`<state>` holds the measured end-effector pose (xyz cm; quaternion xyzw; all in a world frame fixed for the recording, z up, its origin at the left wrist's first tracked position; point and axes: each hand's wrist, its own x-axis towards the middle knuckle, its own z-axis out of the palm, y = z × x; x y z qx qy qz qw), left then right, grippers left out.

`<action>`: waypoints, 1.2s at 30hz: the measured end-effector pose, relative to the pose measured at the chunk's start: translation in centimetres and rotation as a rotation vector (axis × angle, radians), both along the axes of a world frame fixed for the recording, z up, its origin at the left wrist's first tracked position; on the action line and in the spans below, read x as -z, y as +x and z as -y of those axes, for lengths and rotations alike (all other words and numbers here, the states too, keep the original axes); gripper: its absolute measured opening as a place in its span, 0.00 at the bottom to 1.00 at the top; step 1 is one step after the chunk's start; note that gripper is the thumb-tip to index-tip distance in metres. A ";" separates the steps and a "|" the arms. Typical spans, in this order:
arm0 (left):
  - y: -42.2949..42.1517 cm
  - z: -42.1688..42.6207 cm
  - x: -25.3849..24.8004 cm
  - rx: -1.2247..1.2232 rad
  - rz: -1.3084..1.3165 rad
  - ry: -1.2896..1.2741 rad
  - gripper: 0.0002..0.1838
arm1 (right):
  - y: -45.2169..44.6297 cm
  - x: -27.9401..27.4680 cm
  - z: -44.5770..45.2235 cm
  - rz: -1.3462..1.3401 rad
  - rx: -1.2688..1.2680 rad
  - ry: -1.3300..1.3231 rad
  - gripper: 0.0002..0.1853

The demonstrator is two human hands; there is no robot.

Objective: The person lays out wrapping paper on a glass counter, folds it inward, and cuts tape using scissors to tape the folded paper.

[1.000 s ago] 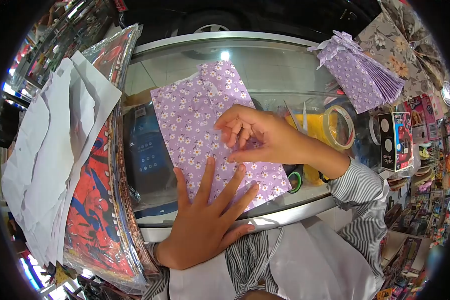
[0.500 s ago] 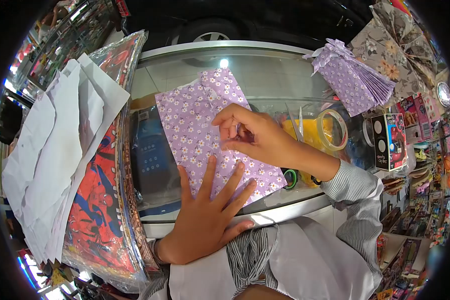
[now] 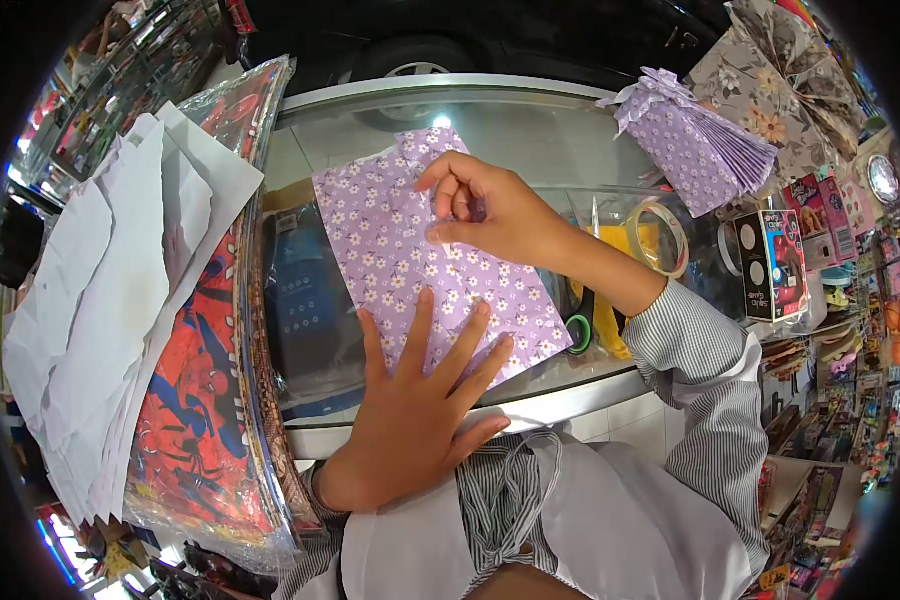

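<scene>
A sheet of purple daisy-print wrapping paper (image 3: 380, 240), apparently folded, lies on the glass counter, with a narrower flap (image 3: 435, 145) at its top edge. My left hand (image 3: 405, 415) is flat on its lower part, fingers spread. Over the upper middle is my right hand (image 3: 490, 210), fingers curled in and index finger and thumb toward the left. I see nothing held in it; its palm is mostly hidden. Right of the paper are scissors (image 3: 579, 333) with a black and green handle, partly under my right forearm, and a roll of clear tape (image 3: 680, 245).
White paper sheets (image 3: 120, 290) lie on plastic-wrapped Spider-Man prints (image 3: 195, 400) at the left. A pleated purple paper piece with a bow (image 3: 685, 150) stands at the back right, near a small boxed toy (image 3: 773, 265). The glass counter (image 3: 540, 130) has a metal edge.
My right hand has moved up along the paper toward its top edge, fingers still curled. My left hand stays flat on the paper. The view has shifted slightly.
</scene>
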<state>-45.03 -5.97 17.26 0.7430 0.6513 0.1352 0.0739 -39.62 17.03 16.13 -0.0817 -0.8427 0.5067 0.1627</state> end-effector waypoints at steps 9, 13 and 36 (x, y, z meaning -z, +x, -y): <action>0.0 0.0 0.2 0.001 -0.002 0.031 0.34 | -0.7 -0.8 -1.3 0.126 -0.046 -0.177 0.25; 0.0 0.0 0.3 -0.002 0.006 0.048 0.34 | -1.3 -0.9 -2.4 0.175 -0.167 0.053 0.28; 0.2 0.2 0.7 -0.007 -0.037 0.090 0.33 | -3.3 -2.7 -2.7 0.304 0.176 -0.166 0.14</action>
